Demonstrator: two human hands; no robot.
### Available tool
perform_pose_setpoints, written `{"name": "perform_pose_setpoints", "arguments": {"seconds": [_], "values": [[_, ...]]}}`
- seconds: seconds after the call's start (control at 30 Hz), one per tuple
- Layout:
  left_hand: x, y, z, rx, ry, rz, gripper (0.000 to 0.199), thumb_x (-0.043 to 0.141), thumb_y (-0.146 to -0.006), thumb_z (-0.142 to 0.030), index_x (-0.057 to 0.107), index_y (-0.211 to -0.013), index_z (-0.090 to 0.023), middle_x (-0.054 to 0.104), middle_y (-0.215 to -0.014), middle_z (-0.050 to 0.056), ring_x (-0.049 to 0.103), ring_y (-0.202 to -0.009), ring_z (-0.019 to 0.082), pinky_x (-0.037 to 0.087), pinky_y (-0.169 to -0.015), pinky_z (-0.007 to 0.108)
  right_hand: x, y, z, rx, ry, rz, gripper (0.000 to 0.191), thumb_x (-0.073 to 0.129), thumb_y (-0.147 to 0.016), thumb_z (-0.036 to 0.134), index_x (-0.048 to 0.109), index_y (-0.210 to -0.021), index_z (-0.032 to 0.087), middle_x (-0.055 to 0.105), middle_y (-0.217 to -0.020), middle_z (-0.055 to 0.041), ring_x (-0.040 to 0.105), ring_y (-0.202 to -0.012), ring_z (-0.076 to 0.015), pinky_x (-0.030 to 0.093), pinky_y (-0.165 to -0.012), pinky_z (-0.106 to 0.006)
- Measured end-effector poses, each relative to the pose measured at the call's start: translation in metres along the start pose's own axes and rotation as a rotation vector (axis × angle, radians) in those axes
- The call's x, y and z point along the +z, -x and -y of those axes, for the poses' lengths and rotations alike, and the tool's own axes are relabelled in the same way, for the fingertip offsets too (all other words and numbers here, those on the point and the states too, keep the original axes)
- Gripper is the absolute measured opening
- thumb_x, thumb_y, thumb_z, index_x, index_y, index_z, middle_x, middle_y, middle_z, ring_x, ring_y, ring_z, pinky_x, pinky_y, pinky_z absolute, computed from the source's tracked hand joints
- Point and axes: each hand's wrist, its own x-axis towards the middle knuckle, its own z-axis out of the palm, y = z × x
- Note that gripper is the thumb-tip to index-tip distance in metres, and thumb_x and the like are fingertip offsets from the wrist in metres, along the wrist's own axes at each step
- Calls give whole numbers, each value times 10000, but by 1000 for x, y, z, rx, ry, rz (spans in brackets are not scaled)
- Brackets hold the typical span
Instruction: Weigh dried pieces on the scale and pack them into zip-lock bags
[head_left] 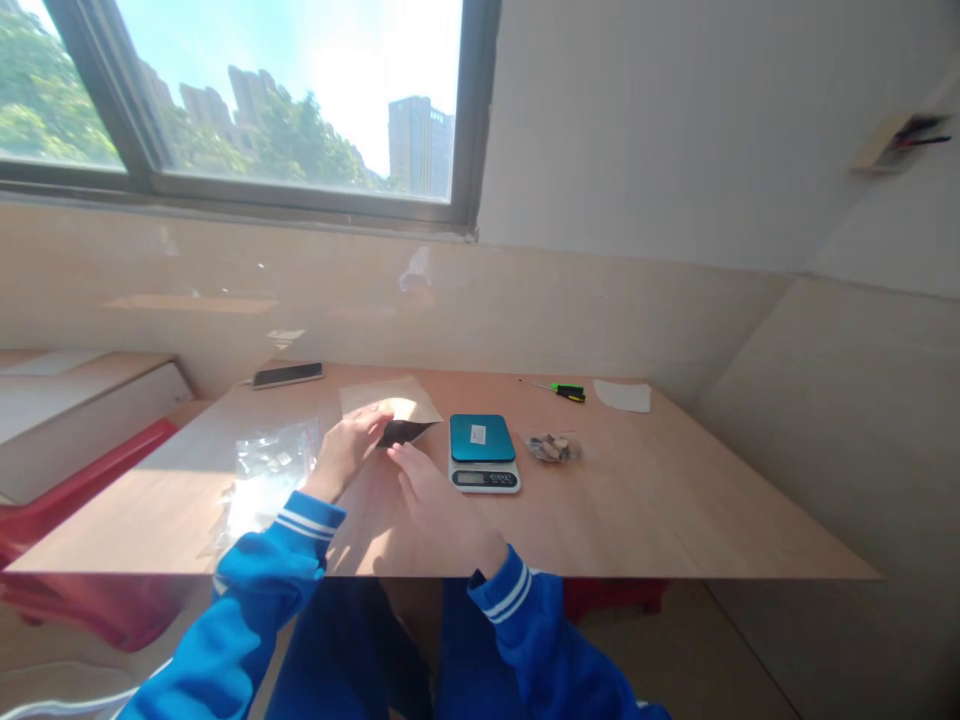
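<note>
Two hands meet over the middle of the desk (637, 520), and between them lies a small dark pouch (405, 432). Your left hand (352, 447) curls over the pouch's left end, fingers closed on its edge; your right hand (435, 505) lies flat and open just below it, fingertips touching or nearly touching the pouch's lower edge, which one you cannot tell from here. The pouch rests on the near edge of a tan paper sheet (390, 397) spread flat behind it.

Just right of the pouch stands a small scale (484, 452) with a teal platform and a white sticker on top; nothing sits on it. Right of the scale, near but apart, lies a clear bag of small brown pieces (553, 447). Farther back you have a green-handled screwdriver (567, 391) and a white scrap of paper (622, 396), well apart from your hands.

On your left, clear plastic bags (266, 470) lie crumpled in bright sunlight, close under your left forearm. A phone (288, 375) rests at the far left corner of the desk. Beyond the desk's left edge sits a red plastic stool (67, 490). Nothing lies between your hands and the scale.
</note>
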Motion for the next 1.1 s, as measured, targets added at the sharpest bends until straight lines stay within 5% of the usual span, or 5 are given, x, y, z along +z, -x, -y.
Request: {"name": "perform_pose_setpoints", "arguments": {"seconds": [0.13,0.27,0.5,0.67,1.1], "values": [[-10,8,-18,62,251,-26,297,525,-817,-332,723,-1019,-240,710,-1146,66,633,-1094,265,473,-956,361,20,-37,3,87,290,4,388,347,-884,12,563,-1203,58,622,-1192,-189,540,-1197,-254,463,-1019,-383],[-9,20,-24,11,369,-51,285,580,-781,-348,734,-992,-233,734,-1078,67,665,-1028,270,494,-939,375,22,-56,-6,249,418,79,328,474,-898,118,561,-1203,32,634,-1161,-240,604,-1092,-310,504,-918,-417],[1,30,-30,6,409,-39,256,595,-778,-338,747,-972,-269,748,-1036,48,660,-1044,279,475,-970,411,26,-59,-25,362,431,123,218,516,-871,84,684,-1009,101,734,-952,-180,709,-832,-276,549,-739,-354],[2,32,-25,-33,480,-41,268,640,-749,-353,753,-973,-259,746,-1048,56,652,-1060,293,462,-985,417,23,-39,-25,297,425,74,385,381,-895,2,631,-1148,150,722,-996,-146,695,-886,-246,528,-780,-335],[-5,18,-24,-45,423,-90,268,617,-761,-343,757,-956,-223,745,-1057,46,670,-1023,265,481,-971,391,-1,-22,-16,97,225,-126,347,494,-907,114,608,-1210,240,645,-1123,-59,601,-1039,-211,489,-925,-331]]}}
